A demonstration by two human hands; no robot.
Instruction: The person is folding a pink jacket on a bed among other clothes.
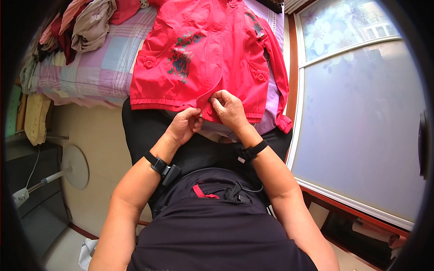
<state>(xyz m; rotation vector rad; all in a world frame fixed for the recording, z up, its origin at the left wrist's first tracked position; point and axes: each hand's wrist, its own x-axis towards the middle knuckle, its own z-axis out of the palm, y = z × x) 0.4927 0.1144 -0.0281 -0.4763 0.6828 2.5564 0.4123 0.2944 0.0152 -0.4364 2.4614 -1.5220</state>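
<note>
Spread over the bed edge before me is a red jacket (210,57) with dark blue and green flower prints and buttoned pockets. Its hem faces me. My left hand (186,124) pinches the bottom of the front placket, where a small pale zipper end (200,115) shows by the fingertips. Just right of it, my right hand (230,110) grips the placket edge between thumb and forefinger, close to a red button (209,110). What lies inside that pinch is mostly hidden. The jacket's sleeve (279,81) hangs down along the right side.
A plaid bedsheet (101,64) covers the bed, with a heap of clothes (91,27) at upper left. On the right stands a frosted sliding door (356,128). A fan with a round base (75,167) and a dark cabinet (40,203) are at left.
</note>
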